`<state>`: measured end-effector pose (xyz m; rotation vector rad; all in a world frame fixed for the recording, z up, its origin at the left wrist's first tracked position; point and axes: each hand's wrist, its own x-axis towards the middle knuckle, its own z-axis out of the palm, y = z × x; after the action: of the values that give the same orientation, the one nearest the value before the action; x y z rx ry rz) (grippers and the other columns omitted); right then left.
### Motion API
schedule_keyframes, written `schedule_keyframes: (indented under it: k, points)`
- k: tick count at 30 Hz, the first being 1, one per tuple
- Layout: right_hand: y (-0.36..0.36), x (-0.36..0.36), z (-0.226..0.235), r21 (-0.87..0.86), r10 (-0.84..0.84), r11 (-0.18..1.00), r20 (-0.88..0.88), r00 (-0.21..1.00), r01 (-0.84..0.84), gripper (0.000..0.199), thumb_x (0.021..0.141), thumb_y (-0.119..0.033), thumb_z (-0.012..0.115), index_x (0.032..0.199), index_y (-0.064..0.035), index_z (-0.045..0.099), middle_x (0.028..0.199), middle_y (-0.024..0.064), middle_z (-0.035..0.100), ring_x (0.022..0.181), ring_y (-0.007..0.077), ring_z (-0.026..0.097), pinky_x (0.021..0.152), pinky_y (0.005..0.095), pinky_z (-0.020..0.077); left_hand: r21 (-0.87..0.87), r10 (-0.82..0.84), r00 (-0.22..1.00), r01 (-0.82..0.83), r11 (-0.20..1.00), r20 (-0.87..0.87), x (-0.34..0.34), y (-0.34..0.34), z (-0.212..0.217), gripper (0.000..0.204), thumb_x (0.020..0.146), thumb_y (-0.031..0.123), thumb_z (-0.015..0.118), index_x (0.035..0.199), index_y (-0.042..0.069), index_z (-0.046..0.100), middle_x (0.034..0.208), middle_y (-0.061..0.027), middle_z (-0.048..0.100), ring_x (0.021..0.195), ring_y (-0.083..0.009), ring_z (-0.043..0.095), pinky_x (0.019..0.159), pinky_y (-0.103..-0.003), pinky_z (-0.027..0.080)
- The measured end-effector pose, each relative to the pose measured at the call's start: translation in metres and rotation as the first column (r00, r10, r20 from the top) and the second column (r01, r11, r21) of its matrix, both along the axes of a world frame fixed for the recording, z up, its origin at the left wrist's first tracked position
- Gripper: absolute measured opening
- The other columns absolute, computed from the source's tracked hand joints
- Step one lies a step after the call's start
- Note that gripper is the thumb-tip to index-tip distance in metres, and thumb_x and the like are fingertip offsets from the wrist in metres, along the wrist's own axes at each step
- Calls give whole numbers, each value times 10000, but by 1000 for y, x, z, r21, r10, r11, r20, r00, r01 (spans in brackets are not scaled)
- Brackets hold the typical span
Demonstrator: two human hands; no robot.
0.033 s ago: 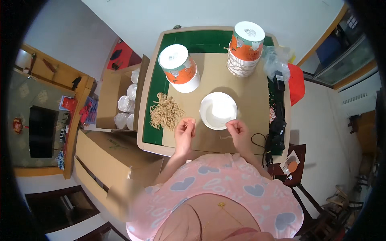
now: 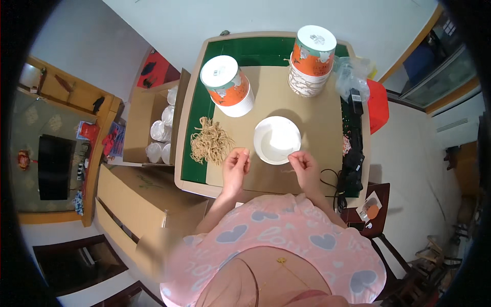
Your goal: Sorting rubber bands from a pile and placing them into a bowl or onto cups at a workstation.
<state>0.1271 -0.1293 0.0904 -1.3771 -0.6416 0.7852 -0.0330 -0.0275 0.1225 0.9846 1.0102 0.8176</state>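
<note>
Both my hands are raised at the near side of the table, on either side of a white paper tub whose open mouth faces up. My left hand is closed in a pinch, thumb against forefinger; what it holds, if anything, is too small to make out. Close by the tub's lower right rim, my right hand is pinched too, and its contents cannot be made out. A faint thin strand shows beside the right fingers. Left of my left hand lies a tangled heap of tan twine pieces.
Upside-down orange-patterned paper tubs stand in a left stack and a taller right stack. Clear plastic bags, black power adapters and cables line the right edge. An open carton of white wrapped tubs stands left of the table.
Almost nothing differs; the view has shifted very slightly. Both hands keep their pinch beside the white tub, and the strand near my right hand looks fainter.
</note>
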Motion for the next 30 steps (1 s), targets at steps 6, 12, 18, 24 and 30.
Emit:
schedule_keyframes:
  k: [6, 12, 18, 24, 30]
  points:
    - [-13, 23, 13, 21, 231, 971, 201, 952, -239, 57, 827, -37, 639, 872, -28, 605, 564, -8, 411, 503, 41, 368, 450, 233, 294, -318, -445, 892, 445, 837, 76, 35, -25, 5, 421, 988, 383, 347, 797, 56, 533, 612, 7, 452, 490, -69, 348, 451, -221, 256]
    - [-23, 29, 12, 91, 280, 938, 367, 887, -334, 68, 809, -23, 647, 863, -22, 606, 704, 35, 554, 540, 72, 454, 477, 229, 356, -489, -429, 871, 490, 722, 238, 37, -42, 5, 338, 970, 364, 414, 807, 87, 517, 669, 17, 462, 513, -59, 341, 452, -211, 232]
    - [-28, 32, -2, 11, 270, 958, 304, 914, -287, 72, 801, -19, 653, 853, -13, 603, 692, 40, 544, 545, 76, 452, 480, 237, 358, -491, -441, 897, 375, 786, -21, 28, -37, -3, 329, 964, 375, 425, 807, 105, 526, 684, 13, 475, 508, -70, 359, 451, -216, 246]
    - [-17, 19, -1, 59, 235, 956, 430, 872, -287, 80, 784, -5, 654, 848, -17, 608, 698, 50, 559, 530, 98, 468, 475, 251, 366, -534, -539, 790, 603, 592, 294, 28, -27, -1, 289, 956, 326, 458, 817, 80, 518, 662, -2, 447, 490, -70, 337, 446, -215, 240]
    - [-23, 9, -20, -6, 293, 953, 261, 920, -302, 78, 783, -22, 659, 848, -25, 616, 697, 46, 560, 540, 98, 466, 483, 256, 373, -470, -580, 809, 549, 691, 91, 18, -31, -13, 306, 950, 357, 463, 821, 88, 525, 647, 2, 468, 505, -75, 372, 460, -209, 266]
